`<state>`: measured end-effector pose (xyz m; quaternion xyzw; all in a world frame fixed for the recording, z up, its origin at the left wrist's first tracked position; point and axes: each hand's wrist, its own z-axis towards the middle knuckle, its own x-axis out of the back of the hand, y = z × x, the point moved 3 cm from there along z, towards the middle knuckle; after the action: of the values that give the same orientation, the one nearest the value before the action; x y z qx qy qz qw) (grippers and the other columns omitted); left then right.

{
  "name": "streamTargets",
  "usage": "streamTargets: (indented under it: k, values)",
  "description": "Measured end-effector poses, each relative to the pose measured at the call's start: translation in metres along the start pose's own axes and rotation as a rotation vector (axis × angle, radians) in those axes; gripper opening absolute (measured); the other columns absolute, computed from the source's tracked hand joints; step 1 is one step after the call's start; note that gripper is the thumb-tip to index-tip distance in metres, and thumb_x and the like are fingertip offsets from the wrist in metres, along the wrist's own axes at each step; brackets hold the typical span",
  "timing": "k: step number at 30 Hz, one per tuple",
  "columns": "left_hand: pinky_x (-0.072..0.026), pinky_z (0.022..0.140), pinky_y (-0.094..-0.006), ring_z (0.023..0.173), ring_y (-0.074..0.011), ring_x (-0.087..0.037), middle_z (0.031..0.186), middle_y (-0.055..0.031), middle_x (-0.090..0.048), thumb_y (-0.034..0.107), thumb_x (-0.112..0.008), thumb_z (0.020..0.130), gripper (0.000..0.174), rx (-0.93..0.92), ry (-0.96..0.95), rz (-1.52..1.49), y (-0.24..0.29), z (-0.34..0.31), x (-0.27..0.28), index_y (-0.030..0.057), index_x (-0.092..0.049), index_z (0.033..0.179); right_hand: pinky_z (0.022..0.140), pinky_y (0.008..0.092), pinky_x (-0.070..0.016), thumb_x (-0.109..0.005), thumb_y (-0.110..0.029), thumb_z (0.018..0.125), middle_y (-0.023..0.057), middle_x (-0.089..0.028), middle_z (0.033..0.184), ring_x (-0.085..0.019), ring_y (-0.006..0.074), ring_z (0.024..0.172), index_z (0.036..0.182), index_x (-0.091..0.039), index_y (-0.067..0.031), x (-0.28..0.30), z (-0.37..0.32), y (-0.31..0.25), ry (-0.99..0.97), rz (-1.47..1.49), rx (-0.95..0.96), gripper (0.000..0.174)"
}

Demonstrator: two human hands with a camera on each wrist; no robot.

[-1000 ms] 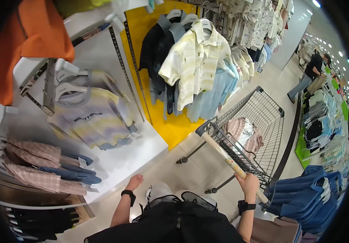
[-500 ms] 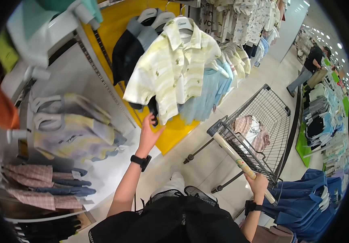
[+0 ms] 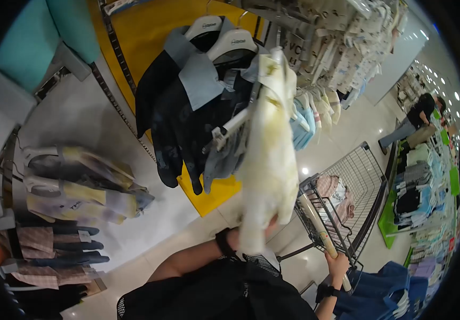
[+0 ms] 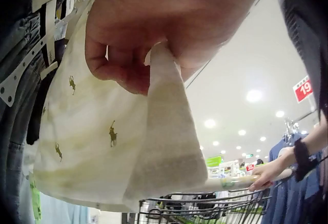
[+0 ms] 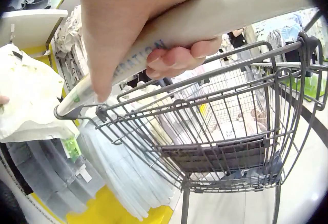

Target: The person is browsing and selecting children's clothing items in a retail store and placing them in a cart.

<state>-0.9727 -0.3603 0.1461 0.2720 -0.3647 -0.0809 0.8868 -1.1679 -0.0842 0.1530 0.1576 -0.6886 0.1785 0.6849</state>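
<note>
A pale yellow-and-white short-sleeved shirt (image 3: 272,138) with small rider motifs hangs from the rack, now seen edge-on in the head view. My left hand (image 4: 159,18) pinches a lower edge of it between thumb and fingers, the cloth folding down below them in the left wrist view. In the head view the shirt partly hides that hand. My right hand (image 5: 133,8) is wrapped around the cream handle (image 5: 251,6) of a grey wire shopping cart (image 3: 366,173). Inside the cart lies a pink plaid garment (image 3: 326,186) with a white printed top (image 3: 340,196).
Dark shirts with grey collars (image 3: 174,122) hang left of the pale shirt, before a yellow panel (image 3: 208,194). Tie-dye sweatshirts (image 3: 88,200) hang at left. Blue shirts (image 3: 376,285) crowd the cart's right side. A person (image 3: 417,114) stands by clothes racks farther off.
My left hand has risen from low beside me, reached the shirt and taken hold of it. The shirt has turned from front-facing to edge-on, uncovering the dark shirts. My right hand stays on the cart handle.
</note>
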Motion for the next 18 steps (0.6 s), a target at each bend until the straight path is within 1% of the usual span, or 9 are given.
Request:
streamTargets:
  k: [4, 6, 7, 8, 10, 14, 15, 16, 18]
  values:
    - [-0.0415, 0.082, -0.0310, 0.097, -0.0174, -0.050, 0.108, -0.0084, -0.052, 0.011, -0.055, 0.079, 0.037, 0.059, -0.091, -0.077, 0.000, 0.002, 0.001, 0.0028, -0.044, 0.112, 0.056, 0.0404, -0.0459, -0.062, -0.050, 0.065, 0.0198, -0.057, 0.058, -0.058, 0.0352, 0.060, 0.067, -0.061, 0.0019, -0.005, 0.028, 0.001, -0.049, 0.055, 0.023, 0.052]
    - [-0.0409, 0.083, -0.0318, 0.097, -0.0184, -0.050, 0.108, -0.0081, -0.052, 0.013, -0.057, 0.078, 0.039, 0.111, -0.067, -0.078, -0.011, 0.000, 0.006, 0.0026, -0.044, 0.113, 0.054, 0.0368, -0.0465, -0.061, -0.048, 0.068, 0.0158, -0.057, 0.053, -0.060, 0.0295, 0.055, 0.066, -0.061, 0.0017, -0.008, 0.043, 0.005, -0.136, 0.014, -0.006, 0.050]
    - [-0.0406, 0.084, -0.0321, 0.097, -0.0189, -0.050, 0.109, -0.0080, -0.052, 0.014, -0.057, 0.077, 0.040, 0.167, -0.042, -0.061, -0.020, -0.005, 0.011, 0.0025, -0.044, 0.113, 0.051, 0.0327, -0.0466, -0.060, -0.045, 0.070, 0.0113, -0.056, 0.049, -0.060, 0.0231, 0.048, 0.065, -0.061, 0.0016, 0.002, 0.049, -0.003, -0.327, 0.093, -0.077, 0.047]
    - [-0.0403, 0.084, -0.0325, 0.098, -0.0194, -0.050, 0.109, -0.0078, -0.052, 0.015, -0.058, 0.077, 0.041, 0.239, -0.013, -0.031, -0.030, -0.014, 0.015, 0.0024, -0.044, 0.114, 0.051, 0.0327, -0.0466, -0.060, -0.045, 0.070, 0.0113, -0.056, 0.049, -0.060, 0.0231, 0.048, 0.065, -0.061, 0.0016, 0.004, 0.061, -0.003, -0.327, 0.097, -0.055, 0.047]
    - [-0.0396, 0.085, -0.0333, 0.098, -0.0204, -0.050, 0.109, -0.0076, -0.052, 0.017, -0.060, 0.076, 0.044, 0.465, 0.038, 0.012, -0.059, -0.033, 0.031, 0.0021, -0.044, 0.114, 0.048, 0.0298, -0.0460, -0.059, -0.043, 0.071, 0.0097, -0.055, 0.046, -0.058, 0.0196, 0.044, 0.062, -0.061, 0.0012, 0.009, 0.073, -0.009, -0.524, 0.162, 0.007, 0.045]
    - [-0.0384, 0.087, -0.0348, 0.099, -0.0224, -0.051, 0.110, -0.0070, -0.053, 0.021, -0.063, 0.075, 0.049, 0.926, 0.187, 0.081, -0.117, -0.051, 0.069, 0.0017, -0.044, 0.115, 0.053, 0.0312, -0.0478, -0.058, -0.038, 0.070, 0.0082, -0.055, 0.045, -0.059, 0.0223, 0.049, 0.053, -0.061, -0.0012, 0.005, 0.100, -0.002, -0.587, 0.041, 0.122, 0.041]
    - [-0.0370, 0.088, -0.0353, 0.100, -0.0227, -0.050, 0.108, -0.0067, -0.054, 0.018, -0.066, 0.072, 0.047, 0.952, 0.326, -0.051, -0.113, -0.045, 0.084, 0.0018, -0.047, 0.112, 0.055, 0.0317, -0.0484, -0.057, -0.037, 0.070, 0.0075, -0.056, 0.045, -0.060, 0.0229, 0.049, 0.050, -0.060, -0.0022, 0.002, 0.103, 0.000, -0.559, 0.029, 0.125, 0.040]
    - [-0.0370, 0.088, -0.0353, 0.100, -0.0227, -0.050, 0.108, -0.0067, -0.054, 0.018, -0.066, 0.072, 0.047, 0.954, 0.300, -0.047, -0.125, -0.050, 0.081, 0.0018, -0.047, 0.112, 0.054, 0.0311, -0.0482, -0.055, -0.036, 0.072, 0.0071, -0.056, 0.045, -0.059, 0.0210, 0.048, 0.052, -0.061, -0.0031, 0.010, 0.104, -0.008, -0.555, -0.014, 0.131, 0.038]
    - [-0.0375, 0.087, -0.0325, 0.099, -0.0198, -0.050, 0.102, -0.0067, -0.056, 0.009, -0.066, 0.069, 0.037, 0.800, 0.541, -0.376, -0.161, -0.066, 0.061, 0.0024, -0.054, 0.103, 0.053, 0.0315, -0.0482, -0.056, -0.040, 0.071, 0.0058, -0.054, 0.042, -0.059, 0.0216, 0.047, 0.052, -0.060, -0.0023, 0.012, 0.109, -0.011, -0.529, 0.023, 0.101, 0.042]
